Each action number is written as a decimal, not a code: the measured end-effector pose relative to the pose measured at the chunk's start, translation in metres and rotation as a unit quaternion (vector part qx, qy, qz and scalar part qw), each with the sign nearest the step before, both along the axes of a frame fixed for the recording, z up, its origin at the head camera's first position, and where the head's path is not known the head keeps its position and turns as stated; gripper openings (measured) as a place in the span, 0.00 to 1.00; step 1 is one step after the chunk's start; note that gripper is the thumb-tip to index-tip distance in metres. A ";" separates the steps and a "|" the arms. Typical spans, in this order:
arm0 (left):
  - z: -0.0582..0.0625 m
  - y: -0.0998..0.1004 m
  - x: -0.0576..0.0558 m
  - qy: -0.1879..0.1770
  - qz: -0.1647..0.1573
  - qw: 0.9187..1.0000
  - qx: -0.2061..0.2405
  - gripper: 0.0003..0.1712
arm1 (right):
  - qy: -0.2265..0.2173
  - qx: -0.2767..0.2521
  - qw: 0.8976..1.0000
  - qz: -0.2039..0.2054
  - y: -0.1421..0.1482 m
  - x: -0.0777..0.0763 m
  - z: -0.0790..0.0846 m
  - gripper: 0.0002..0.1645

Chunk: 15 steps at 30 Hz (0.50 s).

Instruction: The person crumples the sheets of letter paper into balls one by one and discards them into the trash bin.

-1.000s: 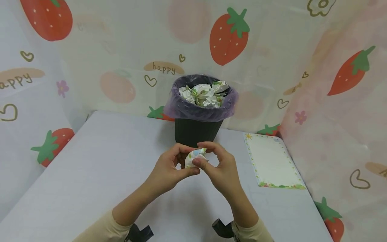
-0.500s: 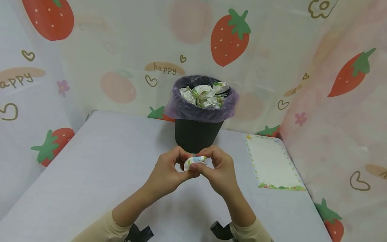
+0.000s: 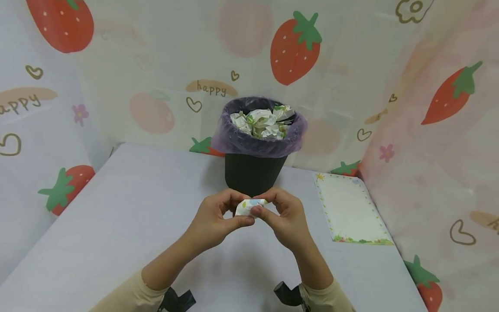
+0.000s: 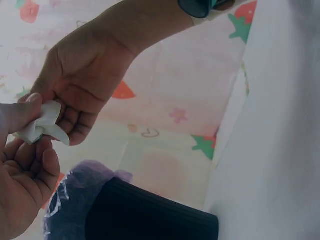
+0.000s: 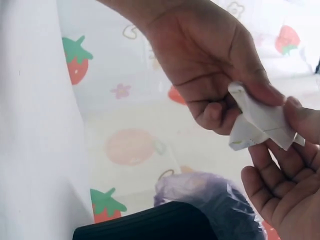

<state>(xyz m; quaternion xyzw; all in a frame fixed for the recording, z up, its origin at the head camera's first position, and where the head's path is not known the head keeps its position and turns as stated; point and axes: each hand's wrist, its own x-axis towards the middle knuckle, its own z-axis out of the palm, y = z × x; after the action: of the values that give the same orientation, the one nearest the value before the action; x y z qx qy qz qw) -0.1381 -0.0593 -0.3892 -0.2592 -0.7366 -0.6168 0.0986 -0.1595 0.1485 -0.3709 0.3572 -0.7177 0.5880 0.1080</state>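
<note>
Now both hands (image 3: 211,218) (image 3: 287,220) pinch folded paper (image 3: 245,208), its outline flatter than a second ago.

Bin (image 3: 253,171): black. Bin liner (image 3: 259,148) over its rim: translucent purple. Crumpled papers (image 3: 261,118) inside bin: white, green patches. Folded paper (image 3: 244,208) in front of bin: white, pale-blue patch, yellow-green spots. Flat sheet (image 3: 352,210) right of bin: white, green-and-yellow-specked border, yellow sun in corner nearest bin. Tabletop (image 3: 156,186) under bin: white. Backdrop (image 3: 179,52) behind bin: off-white, red strawberries with green leaves, pink flowers, brown heart outlines. Sleeves (image 3: 126,292) in front of bin: beige.
</note>
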 end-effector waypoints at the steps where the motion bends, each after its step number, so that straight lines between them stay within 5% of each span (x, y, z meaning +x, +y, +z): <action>1: 0.001 0.000 0.000 -0.007 0.001 1.000 0.000 0.20 | -0.004 -0.003 1.000 -0.010 -0.001 0.000 -0.001 0.08; 8: 0.000 -0.003 -0.007 -0.073 0.025 0.997 -0.023 0.28 | -0.023 -0.012 0.997 -0.075 -0.002 -0.005 -0.006 0.09; 15: 0.004 -0.020 -0.019 -0.068 0.063 0.995 -0.039 0.29 | -0.037 -0.029 0.993 -0.112 0.003 -0.014 -0.008 0.09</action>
<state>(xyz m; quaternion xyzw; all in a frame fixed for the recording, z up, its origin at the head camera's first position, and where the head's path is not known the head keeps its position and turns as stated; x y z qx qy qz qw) -0.1569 -0.0788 -0.3848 -0.1732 -0.7803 -0.5959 0.0771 -0.1739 0.1518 -0.3787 0.2492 -0.7391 0.6059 0.1566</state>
